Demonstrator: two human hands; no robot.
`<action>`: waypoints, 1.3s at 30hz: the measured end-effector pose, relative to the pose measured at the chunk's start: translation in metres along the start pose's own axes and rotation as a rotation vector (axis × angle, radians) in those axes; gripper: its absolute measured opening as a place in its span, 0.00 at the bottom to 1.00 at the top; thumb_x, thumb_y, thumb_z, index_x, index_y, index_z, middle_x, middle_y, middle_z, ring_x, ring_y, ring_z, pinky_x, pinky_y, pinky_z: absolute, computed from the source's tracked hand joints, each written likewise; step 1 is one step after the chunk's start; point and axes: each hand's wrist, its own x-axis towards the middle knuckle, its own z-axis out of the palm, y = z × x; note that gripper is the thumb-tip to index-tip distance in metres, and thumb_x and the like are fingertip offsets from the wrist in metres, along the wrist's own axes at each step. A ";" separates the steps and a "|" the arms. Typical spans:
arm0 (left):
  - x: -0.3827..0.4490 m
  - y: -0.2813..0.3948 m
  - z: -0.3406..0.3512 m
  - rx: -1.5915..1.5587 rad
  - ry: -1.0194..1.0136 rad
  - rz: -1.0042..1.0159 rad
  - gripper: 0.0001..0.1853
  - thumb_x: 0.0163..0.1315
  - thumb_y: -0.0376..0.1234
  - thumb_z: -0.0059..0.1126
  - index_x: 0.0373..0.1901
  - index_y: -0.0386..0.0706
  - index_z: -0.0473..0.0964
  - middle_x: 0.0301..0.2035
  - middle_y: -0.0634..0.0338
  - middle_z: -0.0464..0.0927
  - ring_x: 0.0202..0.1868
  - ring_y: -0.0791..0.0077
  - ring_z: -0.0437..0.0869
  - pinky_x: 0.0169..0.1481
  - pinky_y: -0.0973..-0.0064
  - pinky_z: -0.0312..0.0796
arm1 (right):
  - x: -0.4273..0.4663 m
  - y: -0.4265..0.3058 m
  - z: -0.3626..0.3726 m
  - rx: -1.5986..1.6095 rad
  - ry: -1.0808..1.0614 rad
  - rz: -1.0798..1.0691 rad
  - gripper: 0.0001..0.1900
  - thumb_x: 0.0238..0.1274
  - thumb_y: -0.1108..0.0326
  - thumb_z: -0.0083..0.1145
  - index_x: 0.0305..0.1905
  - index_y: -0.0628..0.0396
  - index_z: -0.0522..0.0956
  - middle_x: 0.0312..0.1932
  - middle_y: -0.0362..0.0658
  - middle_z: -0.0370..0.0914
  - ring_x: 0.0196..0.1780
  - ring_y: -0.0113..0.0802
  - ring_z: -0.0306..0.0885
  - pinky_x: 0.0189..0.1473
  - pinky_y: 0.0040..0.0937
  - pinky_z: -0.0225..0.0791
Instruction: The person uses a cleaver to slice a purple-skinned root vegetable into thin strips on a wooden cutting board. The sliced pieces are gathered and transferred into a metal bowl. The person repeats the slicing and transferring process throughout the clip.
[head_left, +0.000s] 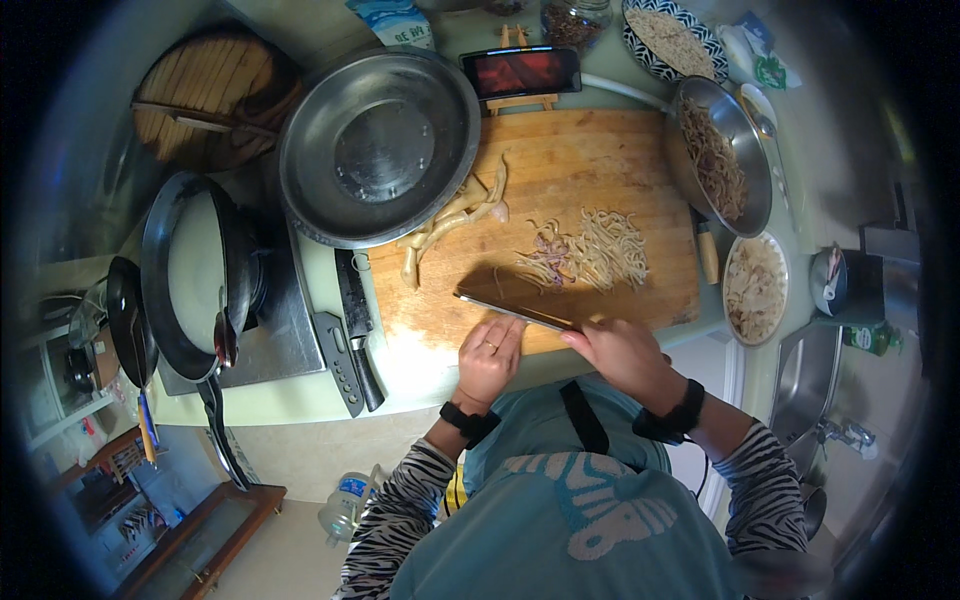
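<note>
My right hand grips the handle of a kitchen knife, whose blade points left over the front of a wooden cutting board. Against the near side of the blade are the bent fingers of my left hand; whatever lies under them is hidden. Beyond the knife lies a heap of thin pale shreds, with some purplish shreds at its left. Several whole, pale, elongated pieces of food rest farther left, partly beneath the rim of a wide metal basin.
A second knife and a black sheath lie left of the board. A wok of whitish liquid sits on the stove. At right stand a metal bowl of shreds and a bowl of pale slices. A phone is propped behind.
</note>
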 end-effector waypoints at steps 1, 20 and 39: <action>0.000 0.001 -0.002 -0.017 -0.019 -0.005 0.12 0.56 0.25 0.67 0.43 0.39 0.85 0.41 0.57 0.85 0.43 0.63 0.86 0.49 0.69 0.80 | 0.006 -0.003 0.004 0.014 0.021 -0.008 0.23 0.75 0.49 0.53 0.33 0.59 0.81 0.27 0.55 0.81 0.32 0.56 0.81 0.35 0.49 0.74; 0.003 -0.002 0.001 0.013 -0.025 0.077 0.12 0.57 0.28 0.67 0.44 0.40 0.85 0.47 0.59 0.85 0.44 0.67 0.86 0.51 0.71 0.80 | -0.002 0.013 0.001 0.048 0.097 -0.010 0.13 0.67 0.57 0.60 0.36 0.57 0.81 0.24 0.54 0.81 0.31 0.57 0.82 0.35 0.51 0.76; -0.002 -0.012 0.006 0.007 -0.026 0.096 0.07 0.49 0.29 0.72 0.32 0.43 0.84 0.31 0.59 0.82 0.33 0.60 0.83 0.39 0.65 0.79 | -0.022 0.014 0.014 -0.170 0.060 -0.163 0.11 0.66 0.60 0.58 0.38 0.57 0.76 0.19 0.48 0.80 0.23 0.45 0.84 0.23 0.41 0.77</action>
